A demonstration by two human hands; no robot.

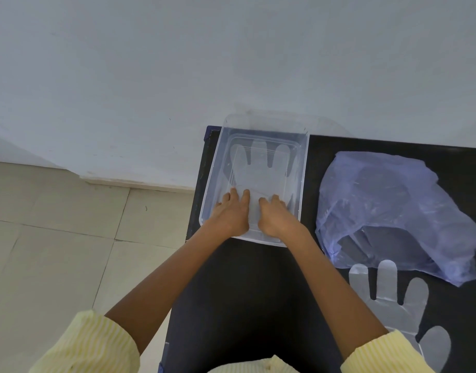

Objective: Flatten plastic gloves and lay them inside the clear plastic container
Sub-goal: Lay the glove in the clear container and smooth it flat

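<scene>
We see left hand (229, 214) and right hand (272, 217), fingers spread flat, gripping nothing, pressing translucent plastic glove (259, 168) inside clear rectangular plastic container (304, 168) on black table (258, 292); second translucent glove (392, 305), crumpled blue plastic bag (392, 211), beige tiled floor (56, 238).

Soft, even daylight, bluish in cast, fills the scene with only faint shadows under the clear container (254, 179), whose transparent walls look hazy and perhaps slightly glared, while the wide lens bends the floor tiles (56, 238) at the edges and the yellow sleeves (89, 343) blur.
</scene>
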